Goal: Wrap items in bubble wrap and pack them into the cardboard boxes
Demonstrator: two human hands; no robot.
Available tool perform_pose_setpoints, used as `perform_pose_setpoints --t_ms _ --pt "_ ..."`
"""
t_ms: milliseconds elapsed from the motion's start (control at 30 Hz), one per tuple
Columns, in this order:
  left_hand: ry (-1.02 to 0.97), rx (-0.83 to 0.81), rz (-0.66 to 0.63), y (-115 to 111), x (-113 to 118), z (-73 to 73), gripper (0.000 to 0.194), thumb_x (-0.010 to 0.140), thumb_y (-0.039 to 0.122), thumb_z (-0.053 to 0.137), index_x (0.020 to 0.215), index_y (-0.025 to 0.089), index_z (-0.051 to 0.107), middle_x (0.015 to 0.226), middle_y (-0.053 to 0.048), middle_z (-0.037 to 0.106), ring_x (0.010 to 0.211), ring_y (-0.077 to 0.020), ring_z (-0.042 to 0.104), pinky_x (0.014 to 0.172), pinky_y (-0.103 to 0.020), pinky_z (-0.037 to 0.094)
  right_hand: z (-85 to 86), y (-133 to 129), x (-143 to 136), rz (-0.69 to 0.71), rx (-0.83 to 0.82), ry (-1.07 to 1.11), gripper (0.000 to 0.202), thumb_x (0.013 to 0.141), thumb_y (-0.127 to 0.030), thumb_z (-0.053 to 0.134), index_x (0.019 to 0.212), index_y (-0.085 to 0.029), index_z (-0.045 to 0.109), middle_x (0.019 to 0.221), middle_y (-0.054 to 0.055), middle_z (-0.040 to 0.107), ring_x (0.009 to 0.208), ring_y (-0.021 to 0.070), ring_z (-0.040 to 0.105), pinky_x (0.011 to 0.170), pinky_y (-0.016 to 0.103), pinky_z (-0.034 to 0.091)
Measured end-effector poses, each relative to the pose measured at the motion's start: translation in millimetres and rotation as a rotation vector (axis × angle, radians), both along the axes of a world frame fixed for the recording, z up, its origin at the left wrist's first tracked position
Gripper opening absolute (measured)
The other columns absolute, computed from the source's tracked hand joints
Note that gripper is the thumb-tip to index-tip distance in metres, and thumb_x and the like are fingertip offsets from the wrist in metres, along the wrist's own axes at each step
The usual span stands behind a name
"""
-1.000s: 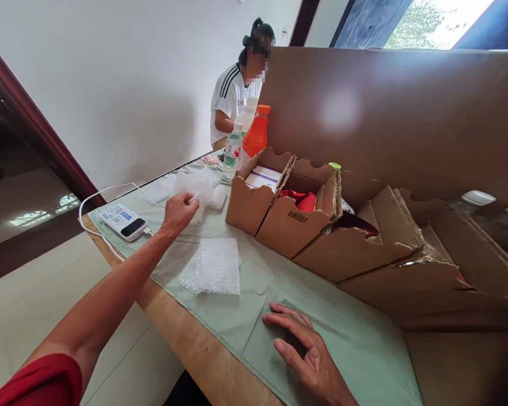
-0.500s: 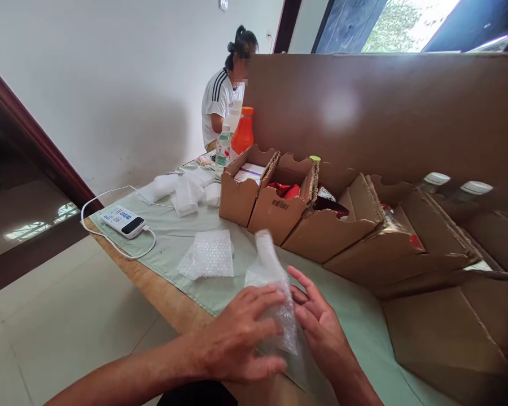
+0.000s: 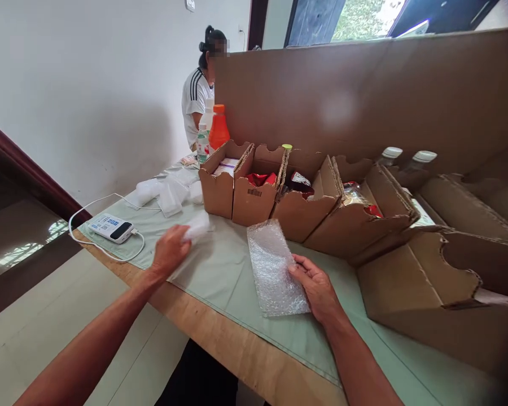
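Wrap handling seems in hand: right hand [image 3: 320, 290] pinches the bubble-wrap sheet [image 3: 271, 273] above green cloth [image 3: 225, 276], left hand [image 3: 170, 252] grips a blurred translucent piece [image 3: 198, 225]; next move likely wants light fingers.

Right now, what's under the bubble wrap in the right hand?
Green cloth shows beside the bubble wrap, a cardboard box beyond its top edge; whatever lies directly beneath is covered.
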State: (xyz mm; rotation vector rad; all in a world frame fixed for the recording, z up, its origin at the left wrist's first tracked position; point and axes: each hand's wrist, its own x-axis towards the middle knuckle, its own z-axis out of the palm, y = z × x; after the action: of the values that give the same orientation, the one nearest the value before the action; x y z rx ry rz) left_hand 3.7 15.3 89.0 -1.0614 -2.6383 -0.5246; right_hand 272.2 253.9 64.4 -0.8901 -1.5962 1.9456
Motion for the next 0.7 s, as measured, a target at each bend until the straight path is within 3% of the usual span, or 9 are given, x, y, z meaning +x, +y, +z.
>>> perform_pose_setpoints --t_ms 167,233,300,367,433,533,633,700 --pt "0.107 0.131 0.263 -28 -53 44.4 0.045 0.091 0.026 0.048 0.131 0.01 0.059 0.124 -0.022 0.065 0.122 -0.0395 0.059 0.103 -0.054 0.046 -2.0 2 2 0.055 0.028 -0.002 0.052 0.064 -0.05 0.083 0.104 -0.02 0.071 0.081 0.002 0.072 0.066 0.0155 0.06 0.06 0.025 0.043" --pt "0.057 0.043 0.299 -34 -67 47.4 0.058 0.087 0.036 0.06 0.138 0.008 0.055 0.131 -0.026 0.061 0.127 -0.0489 0.055 0.103 -0.064 0.043 0.0 2 4 0.099 0.015 0.006 0.048 0.065 -0.047 0.082 0.103 -0.02 0.072 0.081 0.001 0.071 0.066 0.0144 0.06 0.06 0.024 0.043" --pt "0.032 -0.011 0.242 -32 -64 38.4 0.074 0.083 0.045 0.067 0.145 0.007 0.048 0.143 -0.029 0.053 0.133 -0.0549 0.047 0.105 -0.071 0.038 4.5 3 8 0.175 -0.005 0.005 0.044 0.067 -0.044 0.081 0.103 -0.02 0.072 0.082 0.0 0.071 0.067 0.0136 0.06 0.061 0.024 0.043" --pt "0.062 0.055 0.074 -22 -41 24.3 0.076 0.084 0.047 0.066 0.147 0.009 0.045 0.152 -0.028 0.044 0.139 -0.053 0.042 0.11 -0.071 0.034 11.3 6 14 0.267 -0.038 -0.009 0.041 0.069 -0.043 0.08 0.102 -0.02 0.072 0.085 0.001 0.071 0.069 0.0135 0.061 0.062 0.024 0.044" --pt "0.086 0.171 -0.157 -7 -1 14.1 0.071 0.085 0.047 0.065 0.146 0.014 0.046 0.155 -0.024 0.043 0.142 -0.046 0.042 0.114 -0.064 0.035 19.6 10 22 0.353 -0.07 -0.036 0.039 0.071 -0.042 0.079 0.102 -0.02 0.072 0.086 0.001 0.07 0.068 0.0131 0.061 0.062 0.024 0.044" --pt "-0.013 0.286 -0.425 18 63 13.1 0.066 0.088 0.047 0.065 0.145 0.021 0.046 0.154 -0.018 0.046 0.141 -0.0363 0.046 0.116 -0.056 0.038 31.4 18 37 0.513 -0.049 -0.096 0.037 0.075 -0.044 0.077 0.103 -0.02 0.072 0.086 0.0 0.07 0.067 0.0119 0.06 0.062 0.024 0.044" --pt "-0.298 0.278 -0.519 42 106 14.4 0.072 0.087 0.051 0.064 0.149 0.023 0.041 0.144 -0.015 0.058 0.132 -0.0325 0.055 0.109 -0.052 0.045 37.5 28 52 0.675 0.099 -0.188 0.037 0.08 -0.044 0.074 0.107 -0.019 0.073 0.091 0.002 0.071 0.073 0.0129 0.061 0.066 0.024 0.045" --pt "-0.522 0.173 -0.514 58 121 8.2 0.076 0.084 0.052 0.064 0.149 0.019 0.042 0.131 -0.014 0.067 0.115 -0.031 0.065 0.097 -0.049 0.052 38.3 32 64 0.633 0.298 -0.303 0.037 0.082 -0.04 0.07 0.112 -0.018 0.072 0.09 0.003 0.072 0.077 0.0151 0.062 0.069 0.026 0.047"
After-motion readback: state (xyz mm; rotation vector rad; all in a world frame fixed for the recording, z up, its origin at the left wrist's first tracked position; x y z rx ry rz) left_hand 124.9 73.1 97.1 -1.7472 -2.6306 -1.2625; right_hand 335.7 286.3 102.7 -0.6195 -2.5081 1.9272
